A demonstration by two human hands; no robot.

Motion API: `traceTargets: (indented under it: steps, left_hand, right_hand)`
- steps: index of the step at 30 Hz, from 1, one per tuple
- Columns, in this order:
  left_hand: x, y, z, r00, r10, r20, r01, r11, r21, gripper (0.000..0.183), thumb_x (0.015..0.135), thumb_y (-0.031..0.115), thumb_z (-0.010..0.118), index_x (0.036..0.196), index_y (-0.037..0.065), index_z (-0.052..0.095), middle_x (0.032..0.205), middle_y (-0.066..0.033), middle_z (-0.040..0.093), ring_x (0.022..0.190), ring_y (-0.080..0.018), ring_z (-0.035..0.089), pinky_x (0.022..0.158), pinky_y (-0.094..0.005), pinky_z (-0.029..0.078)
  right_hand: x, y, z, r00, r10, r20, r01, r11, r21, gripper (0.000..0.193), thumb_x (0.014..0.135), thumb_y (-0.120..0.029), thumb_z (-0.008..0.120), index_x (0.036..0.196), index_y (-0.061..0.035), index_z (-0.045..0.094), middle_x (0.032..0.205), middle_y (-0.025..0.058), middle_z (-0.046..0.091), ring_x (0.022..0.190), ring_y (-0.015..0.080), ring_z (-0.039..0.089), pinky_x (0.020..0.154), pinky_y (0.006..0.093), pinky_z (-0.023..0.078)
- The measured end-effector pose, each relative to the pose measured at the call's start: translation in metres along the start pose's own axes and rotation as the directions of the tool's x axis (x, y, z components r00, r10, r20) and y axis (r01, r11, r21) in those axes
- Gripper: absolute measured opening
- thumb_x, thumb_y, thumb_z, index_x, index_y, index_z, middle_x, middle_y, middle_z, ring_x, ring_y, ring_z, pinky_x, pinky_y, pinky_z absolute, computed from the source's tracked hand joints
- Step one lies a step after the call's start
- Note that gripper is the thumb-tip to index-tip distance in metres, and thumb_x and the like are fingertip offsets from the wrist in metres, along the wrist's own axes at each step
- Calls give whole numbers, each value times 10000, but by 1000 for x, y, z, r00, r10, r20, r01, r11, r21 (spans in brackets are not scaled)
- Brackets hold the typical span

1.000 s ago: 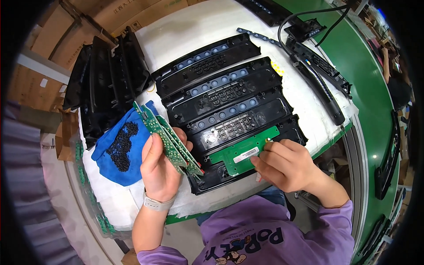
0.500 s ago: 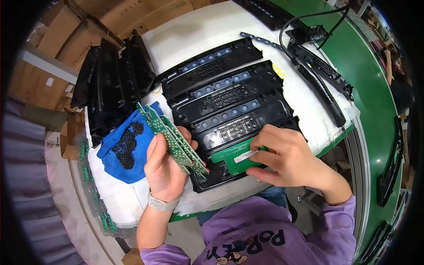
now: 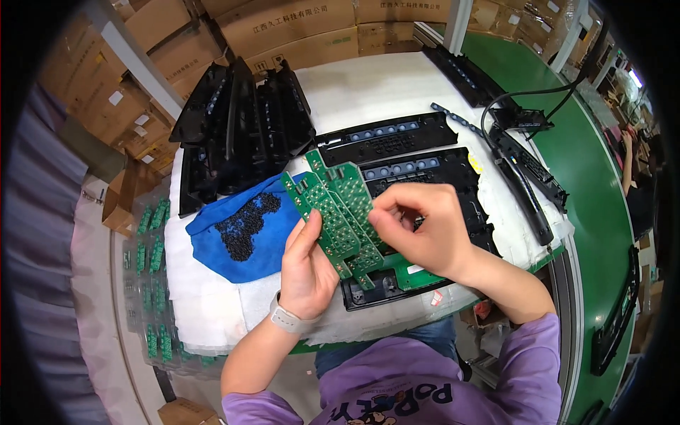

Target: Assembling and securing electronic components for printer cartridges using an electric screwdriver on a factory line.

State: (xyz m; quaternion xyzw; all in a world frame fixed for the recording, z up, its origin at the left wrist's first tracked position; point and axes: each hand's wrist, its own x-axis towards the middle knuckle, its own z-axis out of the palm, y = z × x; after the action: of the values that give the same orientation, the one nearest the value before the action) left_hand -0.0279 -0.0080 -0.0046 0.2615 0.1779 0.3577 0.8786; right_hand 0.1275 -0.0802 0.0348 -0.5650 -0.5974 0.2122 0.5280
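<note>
My left hand [image 3: 309, 280] is closed around a few green circuit boards [image 3: 333, 212], held tilted and overlapping above the front of the table. At their right edge, the thumb and fingertips of my right hand [image 3: 428, 230] pinch a board; part of that grip is hidden by the hand. Beneath my hands lies the nearest black plastic panel [image 3: 365, 292], with another green board [image 3: 414, 276] set in it. Behind it are similar panels, including a far one [image 3: 386, 145] with a row of round blue-grey pads.
A blue cloth [image 3: 273, 265] carries a pile of small black pieces [image 3: 244, 230]. Black panels [image 3: 244, 134] stand stacked at the left. A black corded tool [image 3: 528, 198] lies right. A red-white scrap [image 3: 437, 298] sits near the front edge. Trays of boards [image 3: 156, 283] stand lower left.
My right hand has left the board in the nearest panel and moved up to the boards in my left hand. Those boards now face me more, and the view has tilted upward.
</note>
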Motion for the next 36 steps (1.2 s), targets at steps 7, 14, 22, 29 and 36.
traceTargets:
  steps: [7,14,22,29,36]
  left_hand:
    - [10,7,-18,995,-85,-45,75,978,-194,292,955,236,408,1122,12,493,1103,-159,578,937,-270,591,886,-410,477]
    - [14,8,-20,996,32,-81,-45,987,-156,266,953,246,411,1051,28,528,1005,-137,586,871,-255,591,811,-381,483]
    - [19,3,-24,992,3,-127,-16,995,-99,237,940,223,421,968,34,560,948,-135,577,892,-238,552,836,-397,457]
    - [21,4,-25,988,23,-150,-32,998,-54,248,937,218,412,942,19,561,920,-138,563,870,-243,529,843,-406,431]
    - [23,1,-25,988,50,-146,-49,999,10,244,933,220,414,945,20,554,909,-142,555,877,-239,522,849,-404,427]
  right_hand:
    - [14,5,-40,923,-300,-242,206,914,-349,57,664,2,651,694,1,602,593,54,551,486,130,522,436,234,399]
    - [-19,39,-60,682,-583,442,704,358,-614,174,497,-99,625,648,-32,572,687,24,472,654,161,519,435,249,347]
    - [-26,50,-53,804,-397,443,591,450,-669,134,526,-62,621,636,-34,550,728,31,463,746,161,518,461,248,348]
    - [-16,59,-60,879,-199,433,443,673,-592,185,575,-74,695,731,-22,608,705,28,445,678,167,500,445,273,389]
    - [-18,58,-58,901,-100,422,347,750,-563,165,687,-98,657,827,-12,673,724,22,454,705,154,499,460,271,429]
